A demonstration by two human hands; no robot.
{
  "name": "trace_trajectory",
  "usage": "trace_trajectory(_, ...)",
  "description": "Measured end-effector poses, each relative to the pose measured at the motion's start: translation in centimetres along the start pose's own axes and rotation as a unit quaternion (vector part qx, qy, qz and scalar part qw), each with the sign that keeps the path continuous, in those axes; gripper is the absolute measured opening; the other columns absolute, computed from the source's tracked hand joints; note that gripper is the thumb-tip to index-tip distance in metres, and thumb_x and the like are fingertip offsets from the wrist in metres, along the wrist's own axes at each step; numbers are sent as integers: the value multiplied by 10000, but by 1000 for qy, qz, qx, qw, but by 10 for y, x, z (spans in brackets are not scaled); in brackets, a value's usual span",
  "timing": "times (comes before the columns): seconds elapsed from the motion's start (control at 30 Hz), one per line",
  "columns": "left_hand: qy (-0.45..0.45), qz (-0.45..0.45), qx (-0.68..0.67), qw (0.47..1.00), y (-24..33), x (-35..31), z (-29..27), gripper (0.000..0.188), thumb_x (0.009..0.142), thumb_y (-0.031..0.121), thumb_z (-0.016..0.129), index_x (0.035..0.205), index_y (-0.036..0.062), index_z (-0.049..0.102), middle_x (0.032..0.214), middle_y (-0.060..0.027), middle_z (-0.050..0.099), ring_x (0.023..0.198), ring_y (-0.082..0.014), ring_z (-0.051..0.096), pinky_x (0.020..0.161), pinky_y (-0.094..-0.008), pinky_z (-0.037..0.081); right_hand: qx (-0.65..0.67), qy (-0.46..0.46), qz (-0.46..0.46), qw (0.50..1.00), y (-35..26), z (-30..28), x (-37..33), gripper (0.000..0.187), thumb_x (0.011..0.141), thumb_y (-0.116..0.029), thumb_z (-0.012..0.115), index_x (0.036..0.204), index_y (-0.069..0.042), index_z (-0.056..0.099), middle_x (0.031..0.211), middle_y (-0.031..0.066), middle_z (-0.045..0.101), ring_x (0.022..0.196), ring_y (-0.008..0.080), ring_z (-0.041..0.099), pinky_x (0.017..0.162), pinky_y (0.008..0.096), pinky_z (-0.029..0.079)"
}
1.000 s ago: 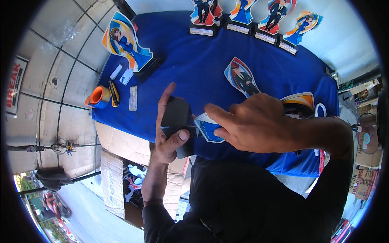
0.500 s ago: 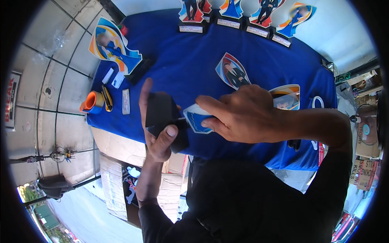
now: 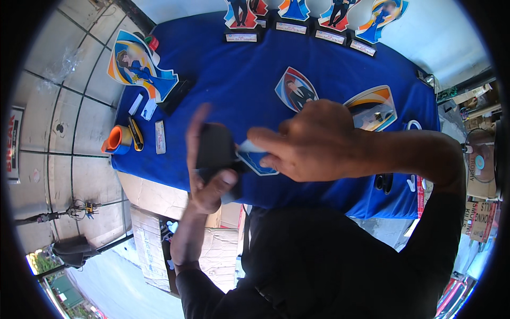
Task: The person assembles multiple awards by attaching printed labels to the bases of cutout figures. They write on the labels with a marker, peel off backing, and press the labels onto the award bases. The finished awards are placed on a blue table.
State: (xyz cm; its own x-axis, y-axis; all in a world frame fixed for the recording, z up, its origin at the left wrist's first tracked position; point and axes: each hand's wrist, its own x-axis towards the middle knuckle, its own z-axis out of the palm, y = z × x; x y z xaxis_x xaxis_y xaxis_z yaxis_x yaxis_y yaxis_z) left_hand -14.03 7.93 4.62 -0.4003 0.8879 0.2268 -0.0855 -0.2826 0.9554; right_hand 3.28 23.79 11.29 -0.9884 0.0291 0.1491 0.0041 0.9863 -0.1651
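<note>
My left hand point(image 3: 206, 198) grips a black block-shaped base point(image 3: 215, 146), its thumb on the near side and a finger raised along the far side. Between the thumb and fingers of my right hand point(image 3: 319, 141) is a flat blue-and-white cut-out plaque point(image 3: 256, 159). The plaque's left end meets or nearly meets the base; blur hides whether they touch. Behind my right hand lies a pointed plaque point(image 3: 292, 90) with a suited figure, partly covered by the hand. Another plaque point(image 3: 380, 106), orange and white, lies flat beyond my right wrist.
Several figure plaques on black bases, such as one point(image 3: 236, 13), stand along the back of the blue-covered table point(image 3: 234, 69). One plaque point(image 3: 141, 69) stands at left. Near it lie tape rolls point(image 3: 119, 139), a yellow-and-black cutter point(image 3: 136, 133) and a label strip point(image 3: 160, 137). Black-handled scissors point(image 3: 382, 183) lie front right.
The base in my left hand has turned slightly and blurs with motion. My right hand and its plaque have shifted a little up and left. The whole view has shifted slightly.
</note>
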Motion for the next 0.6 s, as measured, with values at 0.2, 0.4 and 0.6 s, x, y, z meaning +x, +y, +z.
trace_trajectory(0.2,98,49,-49,993,-1,-4,6,1203,748,413,862,1604,50,98,1153,-82,549,1031,-193,633,892,-322,545,38,81,15,996,2,3,6,322,872,-348,754,1082,-132,641,597,59,679,464,221,652,422,353,465)
trace_trajectory(0.4,0,5,-65,998,2,4,-2,1174,753,369,845,1598,40,98,1149,-84,548,1027,-198,633,895,-322,537,37,25,4,999,2,-4,4,279,894,-361,712,1018,-117,659,557,109,650,477,268,669,405,399,487)
trace_trajectory(0.6,86,64,-55,993,5,-1,6,1177,747,392,832,1595,24,103,1198,-111,535,1005,-205,635,881,-320,537,56,65,26,996,-3,-2,2,271,899,-351,705,1016,-110,659,556,112,650,474,266,668,402,405,485)
